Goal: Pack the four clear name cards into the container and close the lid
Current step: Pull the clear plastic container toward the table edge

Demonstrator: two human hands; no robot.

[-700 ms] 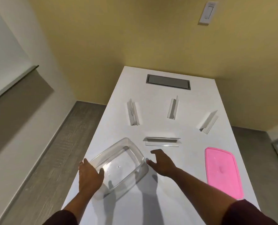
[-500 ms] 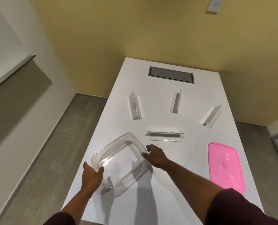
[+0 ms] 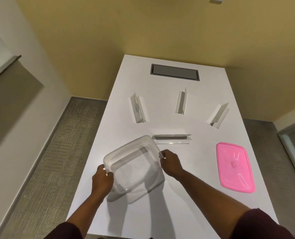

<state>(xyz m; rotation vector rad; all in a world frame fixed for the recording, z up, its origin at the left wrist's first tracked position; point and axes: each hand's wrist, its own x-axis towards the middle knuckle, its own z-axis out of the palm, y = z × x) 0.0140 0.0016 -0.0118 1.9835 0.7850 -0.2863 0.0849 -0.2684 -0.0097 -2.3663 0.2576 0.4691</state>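
Observation:
A clear plastic container point(image 3: 134, 167) sits at an angle on the near left of the white table point(image 3: 186, 204), lidless and empty. My left hand point(image 3: 102, 181) grips its near left rim and my right hand point(image 3: 170, 162) grips its far right rim. Just beyond it lies one clear name card point(image 3: 171, 139) crosswise. Three more stand farther back: a left name card point(image 3: 137, 108), a middle name card point(image 3: 181, 101) and a right name card point(image 3: 218, 115). The pink lid point(image 3: 234, 167) lies flat at the right.
A grey recessed cable hatch point(image 3: 175, 72) is set into the table's far end. The table's left edge drops to a grey carpeted floor point(image 3: 53, 152). Yellow walls close in behind the table.
Both hands have closed onto the container's rim, the left at the near corner and the right at the far side. The container has shifted slightly toward the table's middle.

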